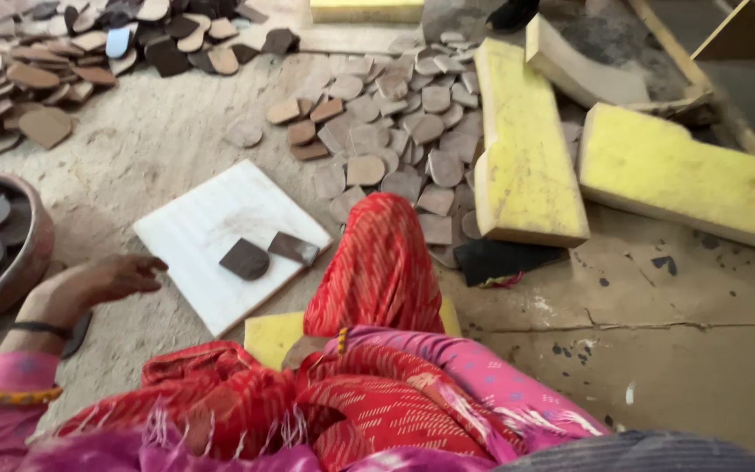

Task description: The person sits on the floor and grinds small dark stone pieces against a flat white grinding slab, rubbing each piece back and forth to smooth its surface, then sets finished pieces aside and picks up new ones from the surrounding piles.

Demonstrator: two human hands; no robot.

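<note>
My left hand (98, 281) hovers palm down just left of a white square board (194, 227) lying on the floor; its fingers are loose and hold nothing. Two dark brown flat pieces (245, 260) (294, 248) lie on the board near its right corner. A dark flat piece (78, 335) sits under my left wrist. My right hand is hidden; only its pink sleeve (474, 371) shows, running down into red patterned cloth (377, 271) over my knee.
A round brown bowl (35, 253) with dark sole-shaped pieces stands at the left. Heaps of tan heel-shaped pieces (395, 131) (19, 79) lie beyond the board. Yellow foam blocks (522, 166) (683, 175) lie to the right, and another (268, 336) sits by my knee.
</note>
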